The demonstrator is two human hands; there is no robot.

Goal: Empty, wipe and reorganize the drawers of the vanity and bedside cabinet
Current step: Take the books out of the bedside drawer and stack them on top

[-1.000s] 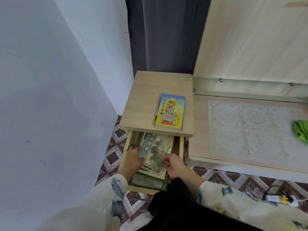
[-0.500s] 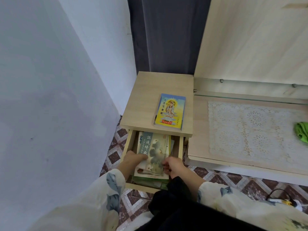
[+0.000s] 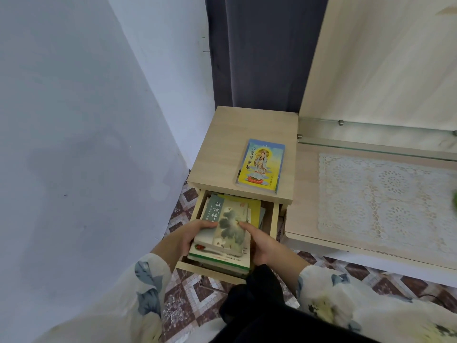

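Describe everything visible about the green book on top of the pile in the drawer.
The green book is a paperback with a grey-green band of pale Chinese characters down its left side and an ink-wash plant painting on cream. It lies face up, slightly askew, topping a stack of books in the open drawer. The left hand holds its left edge; the right hand has fingers on its cover and right side.

We see a dark grey curtain (image 3: 257, 53) hanging behind, with a pale blue-white wall (image 3: 81, 120) at its left edge. A white lace mat (image 3: 385, 206) covers the tabletop's middle, under a glass shelf (image 3: 376, 144). Below lies a brown-and-white diamond-tiled floor (image 3: 195, 290).
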